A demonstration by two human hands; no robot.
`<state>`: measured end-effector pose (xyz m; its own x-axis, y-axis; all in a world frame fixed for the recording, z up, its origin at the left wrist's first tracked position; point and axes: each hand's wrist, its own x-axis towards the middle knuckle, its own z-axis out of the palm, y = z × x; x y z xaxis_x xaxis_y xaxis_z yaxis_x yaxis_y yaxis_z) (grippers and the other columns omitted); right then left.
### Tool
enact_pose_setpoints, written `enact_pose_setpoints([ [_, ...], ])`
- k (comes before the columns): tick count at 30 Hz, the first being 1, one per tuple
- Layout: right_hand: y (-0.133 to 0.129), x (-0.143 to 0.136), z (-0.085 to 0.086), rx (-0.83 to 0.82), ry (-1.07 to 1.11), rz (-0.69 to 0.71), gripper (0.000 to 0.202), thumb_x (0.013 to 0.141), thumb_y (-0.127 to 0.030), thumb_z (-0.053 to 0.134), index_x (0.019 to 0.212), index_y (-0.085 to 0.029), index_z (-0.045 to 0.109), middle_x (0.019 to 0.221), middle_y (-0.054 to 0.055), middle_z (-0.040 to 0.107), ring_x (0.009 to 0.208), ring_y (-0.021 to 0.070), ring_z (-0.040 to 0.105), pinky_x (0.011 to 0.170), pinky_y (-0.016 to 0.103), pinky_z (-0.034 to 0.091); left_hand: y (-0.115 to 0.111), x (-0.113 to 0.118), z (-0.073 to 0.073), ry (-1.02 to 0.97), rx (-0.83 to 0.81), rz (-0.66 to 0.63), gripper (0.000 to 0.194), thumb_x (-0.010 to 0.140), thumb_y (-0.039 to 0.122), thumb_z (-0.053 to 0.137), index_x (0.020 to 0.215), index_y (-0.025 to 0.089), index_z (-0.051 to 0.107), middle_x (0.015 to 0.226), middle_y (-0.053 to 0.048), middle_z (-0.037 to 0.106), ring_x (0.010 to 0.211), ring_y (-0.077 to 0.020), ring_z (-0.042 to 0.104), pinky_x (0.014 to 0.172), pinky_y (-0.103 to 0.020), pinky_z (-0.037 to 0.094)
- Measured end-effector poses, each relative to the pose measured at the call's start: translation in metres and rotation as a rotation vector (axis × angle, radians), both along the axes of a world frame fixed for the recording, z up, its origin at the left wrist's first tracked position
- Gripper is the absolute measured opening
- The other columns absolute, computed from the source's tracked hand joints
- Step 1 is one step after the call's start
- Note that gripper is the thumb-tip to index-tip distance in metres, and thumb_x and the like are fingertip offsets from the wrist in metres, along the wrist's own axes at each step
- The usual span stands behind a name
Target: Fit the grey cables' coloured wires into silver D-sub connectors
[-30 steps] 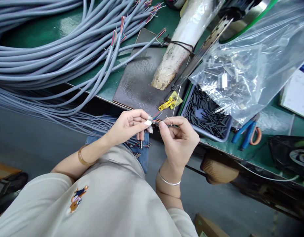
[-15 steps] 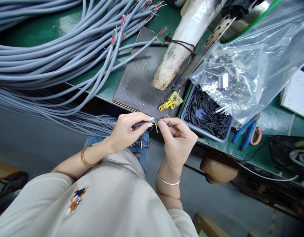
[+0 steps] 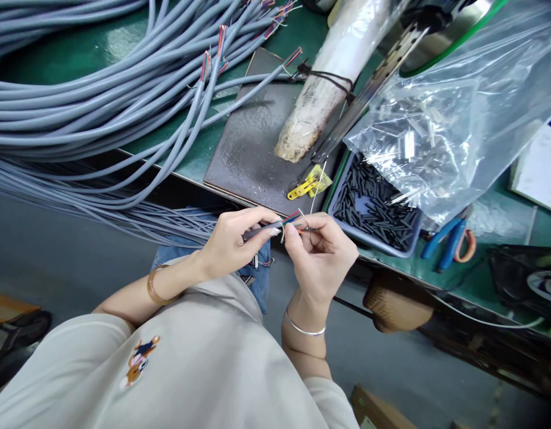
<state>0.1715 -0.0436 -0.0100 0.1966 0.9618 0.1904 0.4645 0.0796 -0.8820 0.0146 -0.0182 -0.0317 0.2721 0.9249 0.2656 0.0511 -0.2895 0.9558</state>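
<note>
My left hand point(image 3: 239, 241) is closed around a grey cable point(image 3: 261, 230) close to its stripped end. Thin coloured wires point(image 3: 291, 218), red, blue and green among them, fan out from that end to the right. My right hand point(image 3: 322, 253) pinches some of these wires between thumb and forefinger; its other fingers are curled. Both hands are just off the bench's front edge, with the fingertips almost meeting. Beyond them, a dark plate point(image 3: 252, 155) bears a small yellow clip-like piece point(image 3: 302, 189). Which wires are between the right fingertips is partly hidden.
Many grey cables point(image 3: 92, 113) cover the bench at left. A blue tray point(image 3: 382, 245) of short black tubes stands right of my hands, partly under a clear plastic bag point(image 3: 463, 137) of metal parts. Pliers point(image 3: 449, 241) lie farther right. A whitish wrapped roll point(image 3: 320, 89) leans over the plate.
The wires between my hands have shifted slightly, with red and blue ones now more visible. My left fingers have moved slightly at the cable end. Objects on the bench stay put.
</note>
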Motion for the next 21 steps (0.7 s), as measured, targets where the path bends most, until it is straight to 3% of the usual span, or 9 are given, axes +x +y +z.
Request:
enact_pose_setpoints([
  [3,0.0,-0.003,-0.002,0.019,0.041,-0.039,0.015,0.089,-0.031,0.071,0.08,-0.019,0.067,0.071,-0.005,0.055,0.05,0.0042,0.032,0.047,0.025,0.024,0.0,0.0,0.003,-0.103,-0.21,-0.056,0.017,0.093,0.029,0.067,0.097,0.013,0.07,0.081,-0.003,0.073,0.059,-0.0086,0.064,0.059,-0.018,0.053],
  [6,0.0,-0.003,-0.005,-0.006,0.089,-0.067,0.018,0.088,-0.034,0.073,0.081,-0.019,0.069,0.07,-0.004,0.056,0.051,0.005,0.035,0.048,0.025,0.026,0.002,-0.001,0.003,-0.14,-0.269,-0.065,0.017,0.092,0.029,0.069,0.094,0.012,0.07,0.079,-0.003,0.072,0.058,-0.0083,0.063,0.058,-0.019,0.053],
  [13,-0.001,0.003,-0.004,-0.101,0.093,-0.049,0.021,0.088,-0.037,0.074,0.083,-0.017,0.071,0.062,-0.007,0.047,0.05,0.0045,0.028,0.048,0.025,0.022,0.004,-0.002,-0.005,0.023,0.167,0.02,0.011,0.095,0.016,0.065,0.098,0.013,0.074,0.092,-0.008,0.079,0.083,-0.0134,0.072,0.08,-0.023,0.057],
  [21,-0.001,0.005,0.0,-0.091,0.056,-0.029,0.016,0.088,-0.034,0.076,0.084,-0.018,0.073,0.063,-0.007,0.046,0.051,0.0039,0.025,0.048,0.025,0.018,0.003,-0.001,-0.01,0.16,0.408,0.102,0.008,0.095,0.011,0.064,0.098,0.011,0.072,0.087,-0.007,0.078,0.078,-0.0116,0.072,0.077,-0.02,0.057],
])
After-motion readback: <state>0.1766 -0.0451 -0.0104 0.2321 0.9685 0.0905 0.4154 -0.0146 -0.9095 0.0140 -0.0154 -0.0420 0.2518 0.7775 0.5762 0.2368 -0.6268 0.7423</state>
